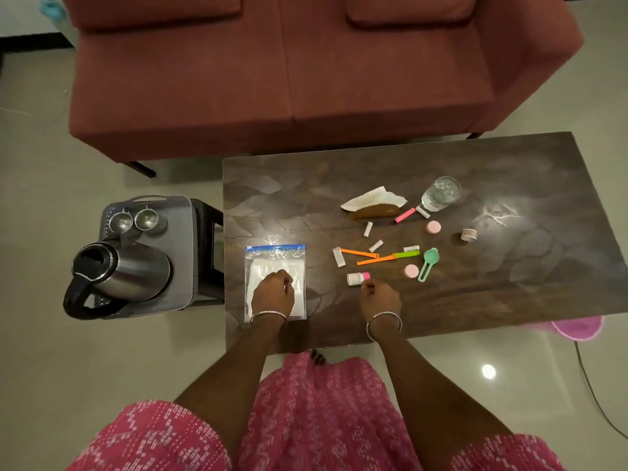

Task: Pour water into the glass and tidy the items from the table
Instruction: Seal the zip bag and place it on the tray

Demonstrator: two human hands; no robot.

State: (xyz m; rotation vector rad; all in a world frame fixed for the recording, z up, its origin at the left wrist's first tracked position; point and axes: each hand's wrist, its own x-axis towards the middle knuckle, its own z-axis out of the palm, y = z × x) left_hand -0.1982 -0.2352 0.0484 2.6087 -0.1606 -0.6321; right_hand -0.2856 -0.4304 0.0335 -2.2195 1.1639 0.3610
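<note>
Your left hand (273,289) rests curled on the zip bag (275,263), which lies flat at the near left edge of the tabletop (509,283); its grip is closed loosely, pressing the bag rather than holding it. Your right hand (380,297) sits just below the small bottle (357,278), fingertips (367,285) at its pink cap; whether that grip has the bottle cannot be told. The glass (441,193) stands at the far side, water in it, just beside the napkin holder (373,205). Between glass and hands lie loose items: orange sticks (360,253), a green scoop (429,263), two pink lids (411,271), small white tubes (375,245) and a tape roll (469,234). The kettle (119,277) sits on a side stool (204,253) left of the tabletop, with two steel cups (134,219) behind it.
</note>
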